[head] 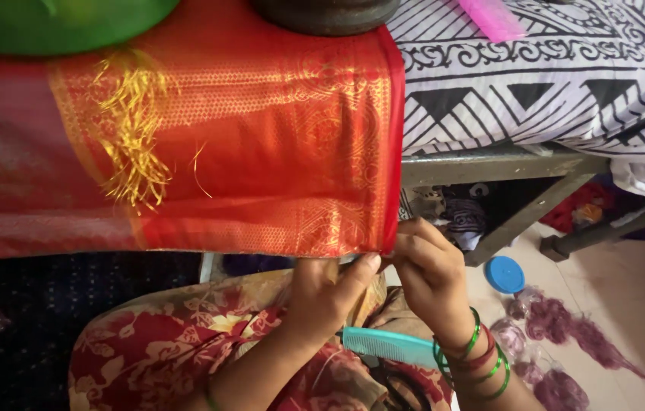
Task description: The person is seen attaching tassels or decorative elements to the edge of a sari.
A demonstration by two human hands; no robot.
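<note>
A red and orange woven cloth with gold patterning hangs over the edge of a bed, with loose gold threads spilling on its top left. My left hand pinches the cloth's lower hem near its right corner. My right hand, with green and red bangles on the wrist, grips the same corner from the right. The fingertips of both hands meet at the hem. A teal comb lies on my lap just under the hands.
A green bowl and a dark round pot weigh the cloth down at the top. A black-and-white patterned sheet covers the bed on a metal frame. A blue lid and purple thread tufts lie on the floor.
</note>
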